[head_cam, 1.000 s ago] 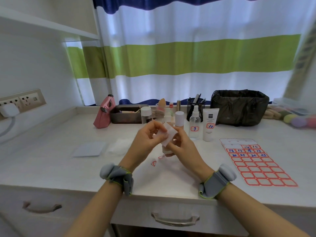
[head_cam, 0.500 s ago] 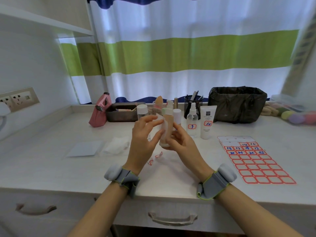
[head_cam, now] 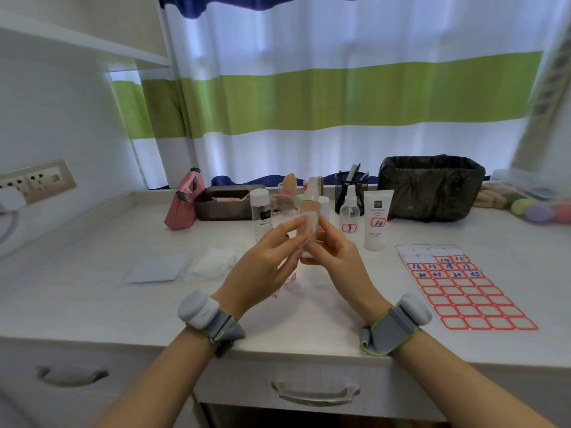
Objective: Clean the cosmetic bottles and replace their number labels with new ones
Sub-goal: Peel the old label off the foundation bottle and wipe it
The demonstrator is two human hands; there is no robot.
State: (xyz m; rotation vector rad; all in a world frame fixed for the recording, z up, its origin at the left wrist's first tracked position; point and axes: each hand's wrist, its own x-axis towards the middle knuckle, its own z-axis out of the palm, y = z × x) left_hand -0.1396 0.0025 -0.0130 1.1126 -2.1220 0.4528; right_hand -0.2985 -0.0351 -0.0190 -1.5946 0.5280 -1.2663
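I am watching the right hand [head_cam: 335, 257] gripping a beige bottle [head_cam: 310, 208] upright above the desk [head_cam: 92, 304], its fingers curling round the lower body; the left hand [head_cam: 262, 262] is pinching a white pad [head_cam: 310, 218] between thumb and fingertips and pressing it against the bottle's side; the bottle's pale cap is standing up in front of the far row of items, so I cannot tell its exact outline. Both wrists are wearing grey bands with rounded pods.

Just beyond the hands, a clear bottle with a white cap [head_cam: 260, 211] is standing to the left; to the right, a small spray bottle [head_cam: 349, 213] is wearing a red-edged label marked 9, and a white tube [head_cam: 376, 219] just beside it is wearing one marked 10. On the right of the desk a label sheet [head_cam: 463, 288] is lying flat; its near rows are showing blank red-framed labels, and a few far rows are carrying blue numbers. Small red-edged scraps [head_cam: 290, 278] are lying on the desk below the hands.

To the left, a heap of white pads [head_cam: 213, 262] is lying next to a flat white square [head_cam: 157, 268]. Along the far edge are standing a pink pouch [head_cam: 182, 205], a dark tray [head_cam: 225, 202], a mesh pen cup [head_cam: 350, 183] and a bin lined with a black bag [head_cam: 431, 186].
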